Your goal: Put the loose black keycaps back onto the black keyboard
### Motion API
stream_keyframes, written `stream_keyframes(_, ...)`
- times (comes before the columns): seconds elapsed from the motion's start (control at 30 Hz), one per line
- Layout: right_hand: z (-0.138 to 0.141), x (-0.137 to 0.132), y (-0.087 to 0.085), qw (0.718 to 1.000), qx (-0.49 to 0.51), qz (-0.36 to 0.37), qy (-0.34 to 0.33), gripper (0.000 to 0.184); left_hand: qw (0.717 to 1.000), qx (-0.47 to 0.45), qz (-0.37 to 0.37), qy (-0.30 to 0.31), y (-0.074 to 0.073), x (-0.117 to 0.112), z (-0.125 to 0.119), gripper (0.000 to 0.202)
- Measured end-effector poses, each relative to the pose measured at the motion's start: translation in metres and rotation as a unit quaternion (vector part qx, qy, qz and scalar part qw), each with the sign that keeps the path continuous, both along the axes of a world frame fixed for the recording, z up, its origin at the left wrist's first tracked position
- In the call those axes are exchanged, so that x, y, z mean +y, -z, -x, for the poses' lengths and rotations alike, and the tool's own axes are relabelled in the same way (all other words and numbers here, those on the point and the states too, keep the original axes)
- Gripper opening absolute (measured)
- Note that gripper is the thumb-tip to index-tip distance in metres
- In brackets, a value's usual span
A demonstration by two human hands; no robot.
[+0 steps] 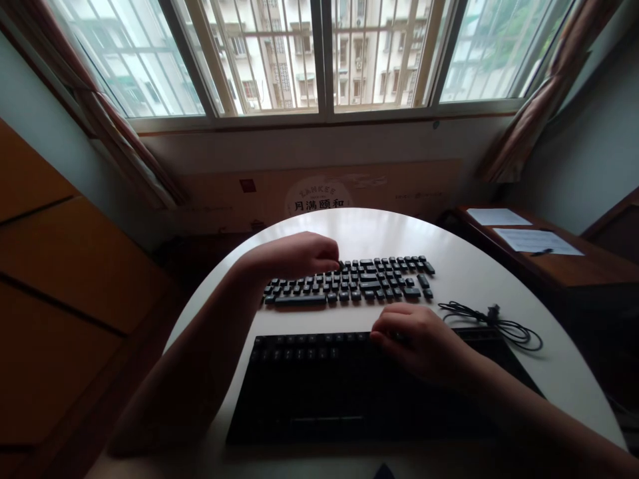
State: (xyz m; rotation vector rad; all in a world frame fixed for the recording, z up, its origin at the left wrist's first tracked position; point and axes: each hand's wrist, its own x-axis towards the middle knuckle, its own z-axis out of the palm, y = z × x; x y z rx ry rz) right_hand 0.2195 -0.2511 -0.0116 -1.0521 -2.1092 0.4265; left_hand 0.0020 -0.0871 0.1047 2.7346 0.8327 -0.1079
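Observation:
A black keyboard base point(349, 392) lies on the near part of a round white table point(469, 259), with a few keycaps in its top left rows. Beyond it, several loose black keycaps point(379, 279) are laid out in keyboard order. My left hand point(294, 256) reaches over the left half of that layout, its fingers pinched together on a keycap point(341, 265) in the back row. My right hand point(424, 339) rests palm down on the base's top edge, right of centre. Its curled fingers hide whatever is under them.
A black cable point(492, 322) lies coiled on the table to the right of the keycaps. A wooden side desk point(559, 266) with sheets of paper point(534, 241) and a pen stands at the right. Wooden panels are at the left, with a cardboard box and a window behind the table.

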Motion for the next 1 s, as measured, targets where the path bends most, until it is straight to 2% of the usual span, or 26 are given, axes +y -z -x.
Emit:
stream_keyframes(0.07,0.002,-0.001,0.0,0.999,0.025,-0.031,0.001,0.009,0.993,0.042,0.077,0.077,-0.005,-0.022,-0.007,0.02)
stream_keyframes(0.17,0.004,-0.005,0.001,0.996,0.049,-0.069,0.004,0.018,0.982,0.087,0.114,0.124,0.0,-0.044,-0.018,0.017)
stream_keyframes(0.27,0.007,-0.007,0.002,0.995,0.045,-0.083,-0.006,0.021,0.974,0.102,0.131,0.152,0.008,-0.05,-0.026,0.015)
stream_keyframes(0.4,0.01,-0.008,0.005,0.996,0.034,-0.088,-0.009,0.013,0.962,0.106,0.172,0.184,0.014,-0.05,-0.029,0.016)
stream_keyframes(0.77,0.015,-0.011,0.01,0.996,-0.008,-0.079,0.045,0.012,0.953,0.116,0.197,0.201,0.024,-0.048,-0.035,0.016)
stream_keyframes(0.87,0.017,-0.01,0.011,0.996,-0.014,-0.067,0.048,0.012,0.962,0.133,0.163,0.173,0.02,-0.052,-0.032,0.019)
stream_keyframes(1.0,0.023,-0.008,0.015,0.997,-0.01,-0.07,0.042,0.013,0.981,0.139,0.076,0.115,0.011,-0.056,-0.024,0.025)
